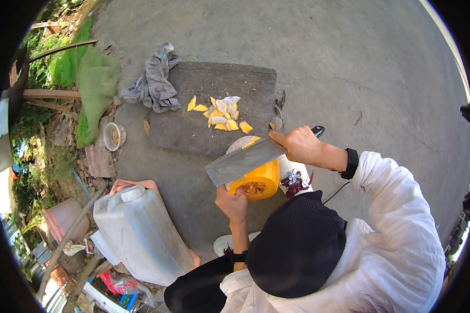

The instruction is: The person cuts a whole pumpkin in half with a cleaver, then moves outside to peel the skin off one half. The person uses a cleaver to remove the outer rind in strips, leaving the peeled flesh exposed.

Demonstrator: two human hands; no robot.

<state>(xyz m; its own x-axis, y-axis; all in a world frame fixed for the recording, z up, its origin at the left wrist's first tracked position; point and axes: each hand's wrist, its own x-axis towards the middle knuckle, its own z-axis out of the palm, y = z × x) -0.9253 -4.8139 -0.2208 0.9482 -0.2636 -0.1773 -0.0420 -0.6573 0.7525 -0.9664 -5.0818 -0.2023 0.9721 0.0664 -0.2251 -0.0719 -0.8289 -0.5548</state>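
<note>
My right hand (299, 144) grips the black handle of a broad-bladed cleaver (243, 159). The blade lies slantwise across a cut pumpkin (267, 176), hiding part of it. Bright orange flesh shows on the near side, while some pale rind remains at the far end. My left hand (233, 203) holds the pumpkin's near left edge, its thumb at the seedy hollow. Just beyond, a heap of peel pieces (221, 113) rests on a dark wooden board (254, 86), yellow flesh showing on many of them.
A grey cloth (156, 82) is crumpled at the board's left edge. On the left stand a small plastic tub (114, 136) and a large whitish jerrycan (141, 231). Green netting (96, 86) hangs farther left. White shoes (223, 244) flank the pumpkin on the concrete floor (344, 47).
</note>
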